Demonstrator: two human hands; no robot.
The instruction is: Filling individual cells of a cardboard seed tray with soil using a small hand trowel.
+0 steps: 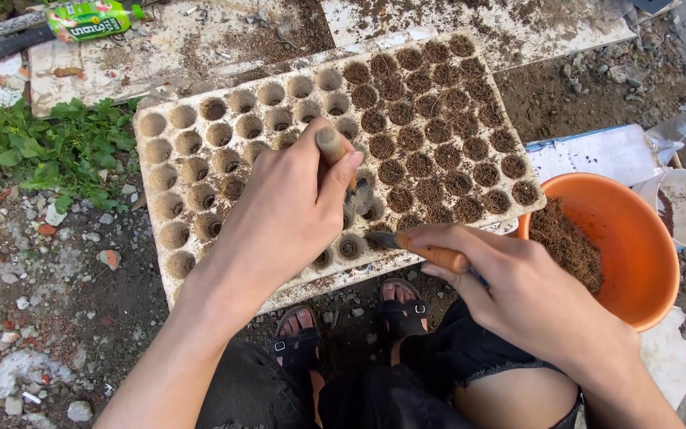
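Right hand [526,298] holds trowel [426,250] level, pointing left.

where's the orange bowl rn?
In the head view the orange bowl sits on the ground at the right, just past the right end of the seed tray and beyond the right hand; it holds brown fibre.

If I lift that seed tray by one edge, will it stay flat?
The seed tray looks thin, so it would probably flex. Its right cells are filled with fibre, so that side is likely heavier and may spill.
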